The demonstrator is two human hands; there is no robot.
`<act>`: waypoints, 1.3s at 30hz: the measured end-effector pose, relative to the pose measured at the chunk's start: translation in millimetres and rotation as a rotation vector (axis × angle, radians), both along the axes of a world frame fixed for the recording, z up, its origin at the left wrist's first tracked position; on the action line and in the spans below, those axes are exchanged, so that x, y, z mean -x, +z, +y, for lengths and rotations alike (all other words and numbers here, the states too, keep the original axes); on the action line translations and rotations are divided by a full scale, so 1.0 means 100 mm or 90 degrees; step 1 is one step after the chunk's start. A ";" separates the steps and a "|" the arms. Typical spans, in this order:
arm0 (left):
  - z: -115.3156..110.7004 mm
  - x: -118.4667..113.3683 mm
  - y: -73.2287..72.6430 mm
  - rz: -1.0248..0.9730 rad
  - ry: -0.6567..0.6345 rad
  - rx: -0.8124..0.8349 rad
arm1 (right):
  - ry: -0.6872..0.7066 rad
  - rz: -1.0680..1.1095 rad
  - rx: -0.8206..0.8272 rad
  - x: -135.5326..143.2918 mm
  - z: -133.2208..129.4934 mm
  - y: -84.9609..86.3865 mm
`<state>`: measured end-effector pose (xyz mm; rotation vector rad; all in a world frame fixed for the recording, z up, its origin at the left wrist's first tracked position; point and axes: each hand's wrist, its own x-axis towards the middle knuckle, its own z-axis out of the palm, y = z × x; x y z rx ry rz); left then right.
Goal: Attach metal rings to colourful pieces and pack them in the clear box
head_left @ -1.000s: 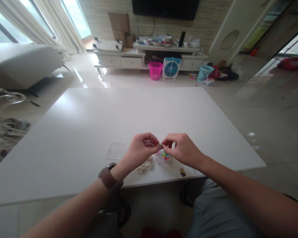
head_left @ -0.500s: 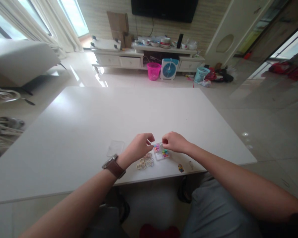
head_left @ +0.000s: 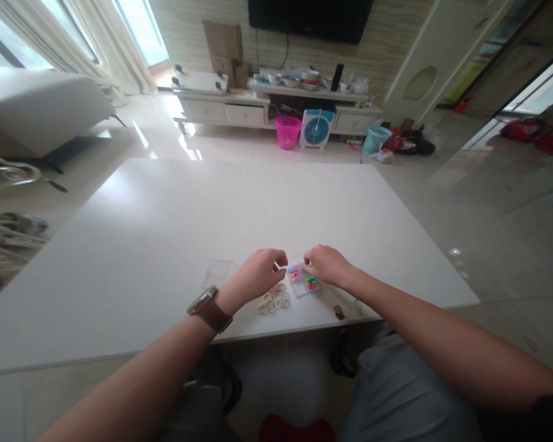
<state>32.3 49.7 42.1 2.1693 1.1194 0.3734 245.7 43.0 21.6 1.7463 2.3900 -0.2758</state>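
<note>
"Both hands have moved apart: a second ago their fingertips met above the clear divided box (head_left: 300,288), and now the right hand (head_left: 329,264) has dipped to its far side. Holding anything?"

"Can't tell. Its fingers are bunched narrow over the far right compartment, and whatever they might pinch is hidden. On the left hand (head_left: 262,269), thumb and forefinger stand apart, with nothing visible between them."

"Where's the box, then?"

"Under the right fingers, just right of the left ones. Pinkish pieces (head_left: 295,274) lie in its far left compartment, mixed bright pieces (head_left: 311,282) in the near right."

"Further out?"

"Pale rings (head_left: 270,302) just below the left fingers, a small yellow-and-blue figure (head_left: 338,312) below the right ones, and a thin clear panel (head_left: 217,273) left of the left fingers, all on the white surface (head_left: 258,202)."

"Which step is this?"

"Picking from the box or dropping something in, I'd judge. Either way, the next move calls for a fine pinch and a lift straight up, clear of the dividers."
</note>
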 end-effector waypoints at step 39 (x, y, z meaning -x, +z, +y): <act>0.16 0.07 -0.39 0.197 -0.133 0.057 | 0.025 0.069 0.047 -0.05 -0.15 0.23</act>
